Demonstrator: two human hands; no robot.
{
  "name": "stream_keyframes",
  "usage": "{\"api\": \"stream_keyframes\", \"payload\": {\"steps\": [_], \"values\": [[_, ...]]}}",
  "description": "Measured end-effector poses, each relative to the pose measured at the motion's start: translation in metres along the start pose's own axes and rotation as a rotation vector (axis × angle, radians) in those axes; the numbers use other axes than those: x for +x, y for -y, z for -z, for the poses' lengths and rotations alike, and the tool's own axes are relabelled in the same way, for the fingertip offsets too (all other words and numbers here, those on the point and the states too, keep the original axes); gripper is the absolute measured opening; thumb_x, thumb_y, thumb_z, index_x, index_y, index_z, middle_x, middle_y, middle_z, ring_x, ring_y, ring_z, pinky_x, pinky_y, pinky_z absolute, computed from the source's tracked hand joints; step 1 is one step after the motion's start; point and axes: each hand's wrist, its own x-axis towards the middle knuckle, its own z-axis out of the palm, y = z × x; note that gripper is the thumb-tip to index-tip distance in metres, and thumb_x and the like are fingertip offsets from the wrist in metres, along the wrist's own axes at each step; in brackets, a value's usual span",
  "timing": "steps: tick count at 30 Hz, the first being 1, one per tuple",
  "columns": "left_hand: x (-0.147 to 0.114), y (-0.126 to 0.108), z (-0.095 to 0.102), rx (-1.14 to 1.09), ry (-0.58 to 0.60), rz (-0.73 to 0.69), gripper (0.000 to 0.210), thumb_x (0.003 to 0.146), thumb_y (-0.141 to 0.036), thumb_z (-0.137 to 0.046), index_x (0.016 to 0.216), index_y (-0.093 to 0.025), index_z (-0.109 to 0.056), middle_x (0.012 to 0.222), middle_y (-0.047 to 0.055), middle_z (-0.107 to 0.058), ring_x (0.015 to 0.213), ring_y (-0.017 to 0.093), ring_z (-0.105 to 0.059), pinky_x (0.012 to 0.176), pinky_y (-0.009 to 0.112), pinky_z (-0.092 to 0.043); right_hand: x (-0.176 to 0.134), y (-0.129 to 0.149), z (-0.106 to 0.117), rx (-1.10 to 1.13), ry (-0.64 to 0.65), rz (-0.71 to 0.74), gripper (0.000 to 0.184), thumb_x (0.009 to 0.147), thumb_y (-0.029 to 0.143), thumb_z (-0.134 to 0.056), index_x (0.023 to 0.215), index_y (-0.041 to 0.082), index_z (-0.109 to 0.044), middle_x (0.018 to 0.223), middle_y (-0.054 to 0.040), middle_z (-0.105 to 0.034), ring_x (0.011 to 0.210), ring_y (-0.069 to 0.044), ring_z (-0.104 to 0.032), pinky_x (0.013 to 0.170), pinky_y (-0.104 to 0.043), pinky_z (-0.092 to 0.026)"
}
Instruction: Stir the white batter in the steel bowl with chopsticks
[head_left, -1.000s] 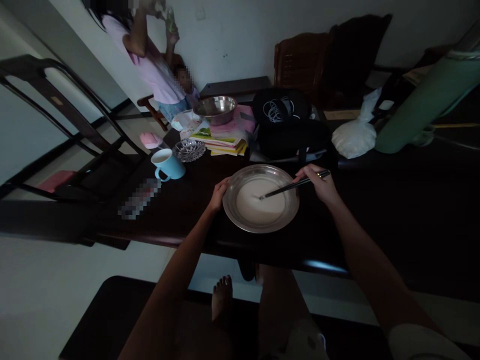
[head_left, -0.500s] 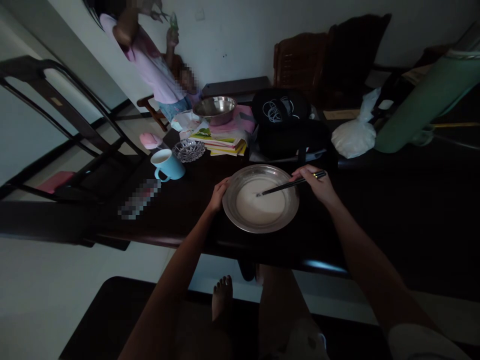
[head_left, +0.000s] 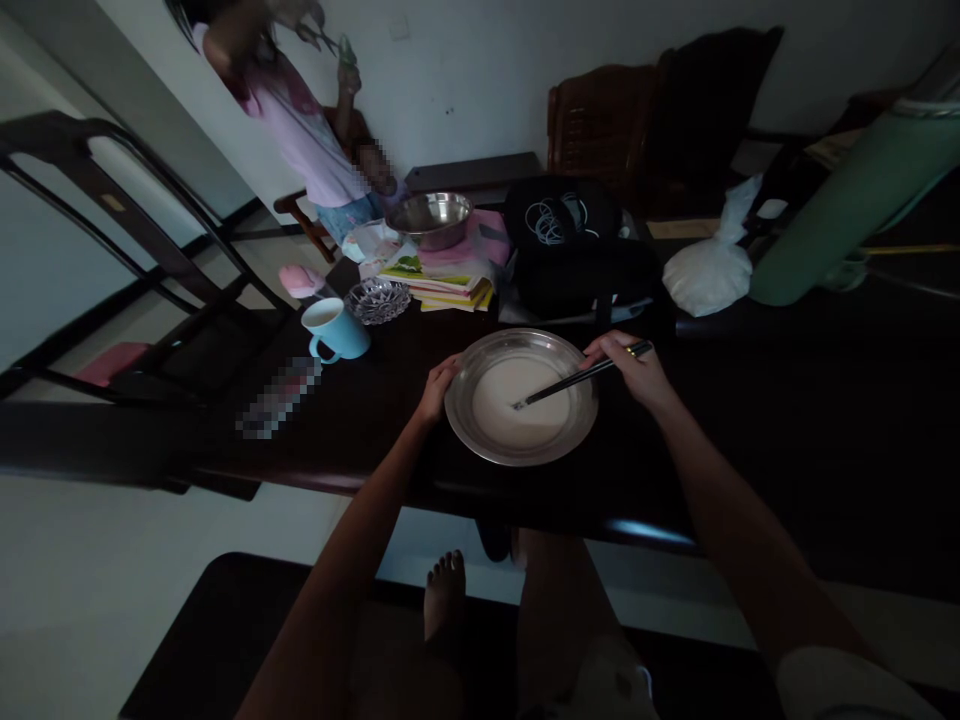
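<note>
A wide metal bowl (head_left: 463, 425) stands on the dark table in front of me, with a milky white batter-like liquid (head_left: 517, 425) in it. My left hand (head_left: 437, 388) grips the bowl's rim on the left side. In my right hand (head_left: 628, 362) is a pair of black chopsticks (head_left: 574, 379) with gold bands near the upper end. Their tips dip into the liquid near its middle. The fingers of my right hand are closed round the chopsticks above the bowl's right rim.
A blue mug (head_left: 341, 332), a glass ashtray (head_left: 377, 300), books (head_left: 442, 285) and another metal bowl (head_left: 431, 230) stand left. Behind are a black case (head_left: 577, 270), a knotted bag of white powder (head_left: 709, 275) and a green flask (head_left: 840, 210). A person in pink (head_left: 300, 130) holds scissors (head_left: 319, 35).
The chopstick tips have shifted slightly toward me in the liquid. My left hand and the bowl have stayed put. The other person's arms and body have moved a little.
</note>
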Motion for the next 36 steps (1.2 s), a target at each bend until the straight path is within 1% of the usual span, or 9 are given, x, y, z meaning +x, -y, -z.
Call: {"api": "stream_keyframes", "payload": {"steps": [3,8,12,16,21,25,30,33,36], "values": [[-0.0007,-0.0004,-0.0001,-0.018,-0.002,0.010,0.047,0.076,-0.051,-0.061,0.103,-0.013,-0.072,0.105,0.010,-0.075,0.106,0.029,-0.065,0.092,0.037,-0.048,0.0000,-0.0018,0.0004,-0.003,-0.013,0.004,0.045,0.084,0.066,-0.062,0.080,0.023,-0.073,0.067,-0.0024,-0.074,0.071,-0.021,-0.072,0.074,-0.035,-0.056],[-0.0009,-0.0005,-0.0007,-0.009,0.003,-0.012,0.048,0.077,-0.051,-0.061,0.102,-0.013,-0.074,0.105,0.010,-0.075,0.108,0.030,-0.065,0.092,0.037,-0.049,-0.0003,-0.0022,0.0002,0.028,0.001,0.002,0.046,0.085,0.066,-0.061,0.078,0.023,-0.072,0.064,-0.0020,-0.073,0.064,-0.020,-0.070,0.069,-0.034,-0.055],[-0.0004,0.0003,-0.0004,-0.027,0.006,-0.002,0.049,0.077,-0.053,-0.061,0.104,-0.014,-0.074,0.104,0.009,-0.076,0.108,0.030,-0.065,0.092,0.038,-0.049,-0.0004,0.0002,-0.0004,0.009,-0.017,0.000,0.044,0.083,0.066,-0.064,0.079,0.023,-0.073,0.066,-0.0018,-0.074,0.069,-0.020,-0.072,0.073,-0.036,-0.056],[-0.0002,-0.0007,0.0004,0.013,-0.004,-0.026,0.049,0.076,-0.054,-0.061,0.100,-0.014,-0.074,0.104,0.010,-0.075,0.110,0.031,-0.063,0.094,0.038,-0.047,-0.0006,0.0000,-0.0005,0.021,-0.009,-0.009,0.047,0.084,0.068,-0.061,0.078,0.023,-0.072,0.063,-0.0017,-0.073,0.062,-0.019,-0.070,0.068,-0.035,-0.056],[-0.0008,-0.0018,0.0000,0.022,-0.013,-0.011,0.048,0.077,-0.053,-0.060,0.102,-0.014,-0.074,0.105,0.010,-0.076,0.108,0.030,-0.064,0.094,0.038,-0.047,-0.0002,-0.0014,0.0010,0.000,-0.014,0.013,0.044,0.084,0.066,-0.063,0.078,0.023,-0.073,0.068,-0.0025,-0.075,0.070,-0.020,-0.072,0.075,-0.035,-0.057],[-0.0006,0.0000,-0.0004,0.016,-0.016,-0.006,0.049,0.076,-0.053,-0.060,0.103,-0.014,-0.074,0.104,0.010,-0.076,0.107,0.030,-0.065,0.092,0.038,-0.049,-0.0001,-0.0027,0.0015,0.034,-0.032,-0.001,0.047,0.086,0.067,-0.060,0.077,0.023,-0.072,0.063,-0.0021,-0.073,0.062,-0.019,-0.070,0.068,-0.035,-0.057],[-0.0007,-0.0002,0.0005,0.018,-0.007,-0.018,0.047,0.078,-0.051,-0.060,0.104,-0.014,-0.074,0.107,0.010,-0.075,0.108,0.030,-0.065,0.093,0.038,-0.049,-0.0005,-0.0014,0.0005,-0.031,0.008,0.019,0.046,0.084,0.067,-0.062,0.077,0.023,-0.073,0.071,-0.0029,-0.075,0.076,-0.022,-0.073,0.078,-0.036,-0.057],[-0.0012,-0.0014,0.0004,0.011,0.004,-0.019,0.046,0.079,-0.050,-0.060,0.103,-0.014,-0.074,0.106,0.009,-0.076,0.106,0.029,-0.065,0.091,0.037,-0.049,-0.0003,-0.0015,0.0018,0.004,-0.035,0.000,0.046,0.085,0.067,-0.060,0.077,0.023,-0.072,0.066,-0.0026,-0.074,0.067,-0.020,-0.071,0.071,-0.035,-0.057],[-0.0013,-0.0015,-0.0004,0.000,0.004,-0.015,0.046,0.078,-0.051,-0.061,0.102,-0.014,-0.074,0.104,0.009,-0.076,0.105,0.030,-0.066,0.090,0.037,-0.049,-0.0003,-0.0013,0.0010,0.027,0.006,-0.012,0.048,0.084,0.068,-0.061,0.075,0.022,-0.073,0.063,-0.0028,-0.073,0.064,-0.020,-0.070,0.068,-0.034,-0.056]]}}
